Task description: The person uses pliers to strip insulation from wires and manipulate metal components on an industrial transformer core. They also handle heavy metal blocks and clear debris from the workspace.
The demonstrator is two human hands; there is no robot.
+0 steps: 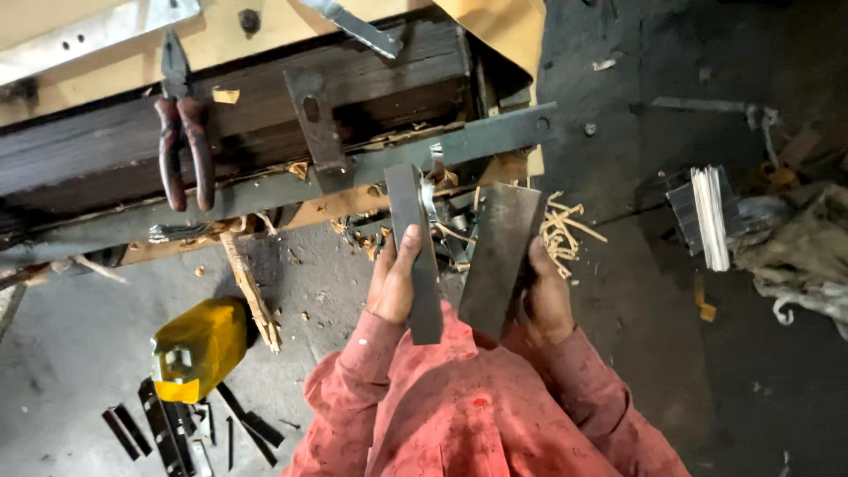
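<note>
Both hands are up in front of the chest, each clamped on its own metal piece: the left hand (395,281) pinches a narrow strip (415,252) along its edge, thumb on top, while the right hand (546,296) cups a wider plate (501,256) from behind. They're held side by side, nearly touching, probably to compare them. Pliers (183,132) hang over the bench rail (291,190) within reach, and a yellow can (196,346) sits on the floor by loose strips (168,433).
</note>
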